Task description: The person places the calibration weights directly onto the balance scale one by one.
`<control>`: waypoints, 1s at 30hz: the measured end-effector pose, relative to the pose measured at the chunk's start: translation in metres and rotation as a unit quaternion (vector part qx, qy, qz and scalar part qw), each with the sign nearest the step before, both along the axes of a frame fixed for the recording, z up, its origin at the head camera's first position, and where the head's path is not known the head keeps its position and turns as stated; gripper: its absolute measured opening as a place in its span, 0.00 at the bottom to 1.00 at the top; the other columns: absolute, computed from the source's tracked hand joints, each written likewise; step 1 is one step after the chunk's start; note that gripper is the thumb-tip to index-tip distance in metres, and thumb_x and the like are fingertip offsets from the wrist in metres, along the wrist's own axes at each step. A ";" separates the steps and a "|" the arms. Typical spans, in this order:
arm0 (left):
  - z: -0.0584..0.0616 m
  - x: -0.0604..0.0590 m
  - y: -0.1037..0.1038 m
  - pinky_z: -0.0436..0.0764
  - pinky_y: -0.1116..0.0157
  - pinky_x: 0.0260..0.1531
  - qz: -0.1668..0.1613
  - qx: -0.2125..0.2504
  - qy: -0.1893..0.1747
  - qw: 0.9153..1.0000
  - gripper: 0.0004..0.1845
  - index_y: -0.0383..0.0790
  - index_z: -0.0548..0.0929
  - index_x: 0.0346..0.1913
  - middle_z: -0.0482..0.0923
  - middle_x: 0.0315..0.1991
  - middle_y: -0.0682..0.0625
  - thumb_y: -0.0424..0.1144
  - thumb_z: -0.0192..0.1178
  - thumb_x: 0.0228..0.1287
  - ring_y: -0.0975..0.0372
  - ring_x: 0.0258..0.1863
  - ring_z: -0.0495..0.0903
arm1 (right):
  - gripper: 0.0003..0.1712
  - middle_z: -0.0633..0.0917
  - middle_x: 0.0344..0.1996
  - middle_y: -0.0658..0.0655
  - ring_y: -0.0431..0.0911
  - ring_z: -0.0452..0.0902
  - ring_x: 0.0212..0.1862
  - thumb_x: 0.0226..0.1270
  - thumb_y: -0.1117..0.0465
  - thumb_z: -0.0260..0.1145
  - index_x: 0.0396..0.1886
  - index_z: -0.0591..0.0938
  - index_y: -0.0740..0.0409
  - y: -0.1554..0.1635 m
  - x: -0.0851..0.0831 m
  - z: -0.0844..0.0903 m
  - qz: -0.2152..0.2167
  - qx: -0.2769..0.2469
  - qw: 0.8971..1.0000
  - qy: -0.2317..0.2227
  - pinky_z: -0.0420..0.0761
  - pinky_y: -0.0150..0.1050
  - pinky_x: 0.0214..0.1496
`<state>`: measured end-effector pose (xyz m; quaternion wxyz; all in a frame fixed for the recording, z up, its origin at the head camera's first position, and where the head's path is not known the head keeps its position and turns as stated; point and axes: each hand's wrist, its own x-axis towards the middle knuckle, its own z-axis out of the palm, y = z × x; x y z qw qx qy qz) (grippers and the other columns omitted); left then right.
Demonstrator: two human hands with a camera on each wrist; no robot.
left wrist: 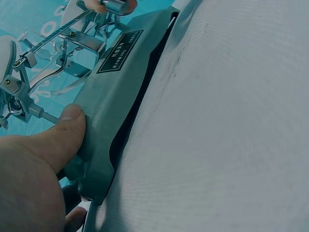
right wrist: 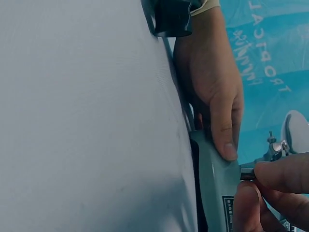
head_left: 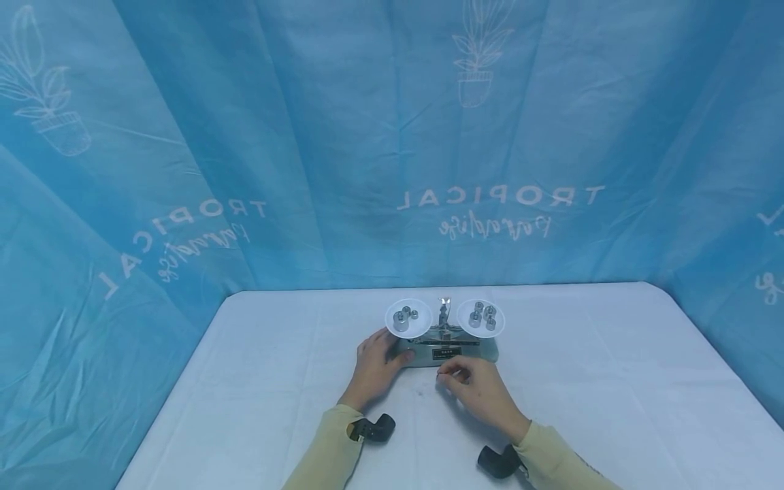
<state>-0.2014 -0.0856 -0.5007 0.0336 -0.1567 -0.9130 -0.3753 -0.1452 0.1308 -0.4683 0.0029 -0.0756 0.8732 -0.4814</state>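
A grey-green balance scale point(head_left: 446, 352) with two white pans stands on the table. Three metal weights point(head_left: 401, 321) sit on its left pan point(head_left: 420, 328), and several more point(head_left: 475, 318) on the right pan point(head_left: 499, 317). My left hand point(head_left: 372, 371) grips the left end of the base, thumb on top in the left wrist view; its other fingers are mostly hidden. In front of the base, my right hand point(head_left: 480, 391) pinches a small metal cylinder point(right wrist: 247, 173), which looks like a weight, between thumb and fingers.
A white cloth point(head_left: 582, 395) covers the table. Blue printed curtains point(head_left: 343, 136) hang behind it and at both sides. Black wrist devices point(head_left: 499, 463) stick out inward from both sleeves.
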 end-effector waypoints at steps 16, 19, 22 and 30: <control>0.002 0.000 0.000 0.52 0.43 0.73 -0.004 0.001 0.004 1.000 0.32 0.46 0.72 0.72 0.71 0.71 0.49 0.54 0.61 0.70 0.50 0.73 0.63 | 0.03 0.86 0.32 0.44 0.38 0.79 0.31 0.65 0.62 0.72 0.37 0.88 0.52 0.000 0.000 0.012 -0.001 0.010 0.999 0.031 0.80 0.32 0.28; 0.003 0.000 0.001 0.53 0.42 0.73 -0.005 0.002 0.002 1.000 0.32 0.45 0.72 0.72 0.71 0.71 0.48 0.54 0.61 0.70 0.49 0.73 0.63 | 0.03 0.86 0.31 0.42 0.37 0.79 0.30 0.64 0.62 0.73 0.36 0.88 0.49 0.000 0.000 0.015 -0.007 0.012 0.999 0.033 0.80 0.32 0.28; 0.002 0.000 0.001 0.53 0.42 0.73 -0.005 0.001 0.004 1.000 0.32 0.45 0.72 0.72 0.71 0.71 0.48 0.54 0.61 0.70 0.49 0.73 0.63 | 0.04 0.86 0.30 0.42 0.37 0.78 0.30 0.63 0.63 0.73 0.35 0.88 0.49 -0.001 -0.001 0.018 -0.009 0.013 0.999 0.040 0.79 0.32 0.28; 0.004 0.001 0.000 0.52 0.42 0.73 -0.007 0.002 0.002 1.000 0.32 0.45 0.71 0.73 0.70 0.71 0.48 0.54 0.60 0.71 0.50 0.73 0.62 | 0.04 0.86 0.30 0.41 0.36 0.79 0.30 0.62 0.64 0.74 0.35 0.88 0.51 -0.003 -0.002 0.023 -0.008 0.014 0.998 0.064 0.80 0.33 0.32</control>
